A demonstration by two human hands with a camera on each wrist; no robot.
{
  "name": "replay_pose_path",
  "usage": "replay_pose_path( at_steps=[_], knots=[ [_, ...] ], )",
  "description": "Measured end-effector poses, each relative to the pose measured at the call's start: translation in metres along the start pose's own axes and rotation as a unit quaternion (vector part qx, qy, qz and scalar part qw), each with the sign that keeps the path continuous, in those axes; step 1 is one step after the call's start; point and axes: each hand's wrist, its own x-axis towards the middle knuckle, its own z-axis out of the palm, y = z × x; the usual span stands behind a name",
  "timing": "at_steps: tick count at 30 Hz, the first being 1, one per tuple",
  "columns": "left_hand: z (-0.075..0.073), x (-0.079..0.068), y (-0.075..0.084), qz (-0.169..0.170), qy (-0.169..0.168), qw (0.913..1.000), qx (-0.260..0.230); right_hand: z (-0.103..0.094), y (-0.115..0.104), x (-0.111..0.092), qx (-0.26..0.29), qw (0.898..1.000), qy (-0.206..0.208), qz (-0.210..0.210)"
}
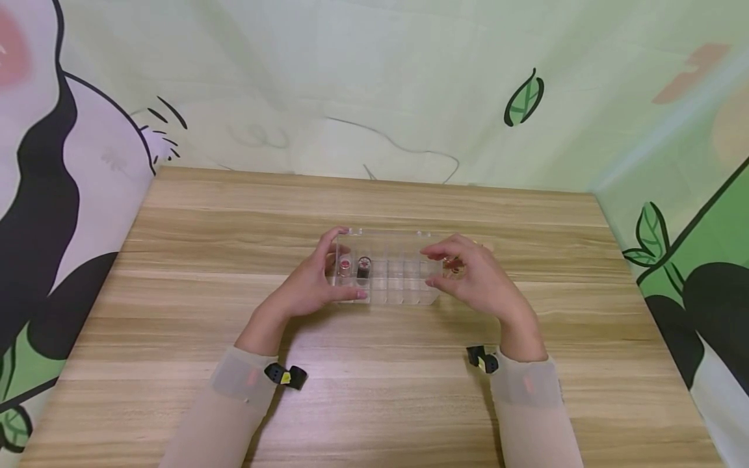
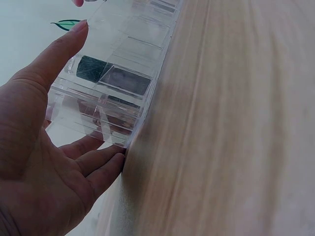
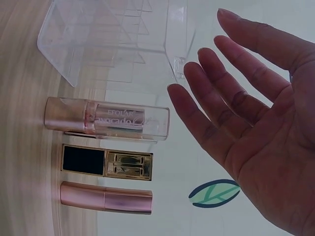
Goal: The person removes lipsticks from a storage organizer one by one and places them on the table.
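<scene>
A clear plastic lipstick organizer (image 1: 394, 292) with several compartments stands on the table. My left hand (image 1: 304, 283) grips its left end, thumb along the front and fingers round the far side. Two lipstick tubes stand in its left compartments: one with a red top (image 1: 345, 265) and a dark one (image 1: 364, 268). Over the right end hovers my right hand (image 1: 476, 276), fingers spread and holding nothing in the right wrist view. Just right of the organizer stand a clear-capped pink lipstick (image 3: 110, 119), a black and gold lipstick (image 3: 106, 162) and a rose-pink tube (image 3: 106, 197), mostly hidden by that hand in the head view.
The wood-grain table (image 1: 374, 390) extends around the organizer on all sides. Behind it hangs a pale green printed cloth (image 1: 374, 84), which also borders the table at left and right.
</scene>
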Motion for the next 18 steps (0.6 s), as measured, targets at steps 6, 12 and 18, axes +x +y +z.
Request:
replay_pose_path(
  at_steps=[6,12,18],
  knots=[
    [-0.0004,-0.0005,0.0012,-0.002,0.000,1.0000,-0.001,0.0006,-0.0011,0.0003,0.005,1.000,0.000,0.001],
    [-0.0004,0.0001,0.0006,0.000,0.000,1.0000,-0.003,0.0010,-0.0020,0.0003,0.001,1.000,-0.001,-0.001],
    [-0.0001,0.0003,-0.0003,0.003,-0.001,1.0000,-0.003,0.0011,-0.0024,0.0007,0.006,1.000,-0.003,0.000]
  ],
)
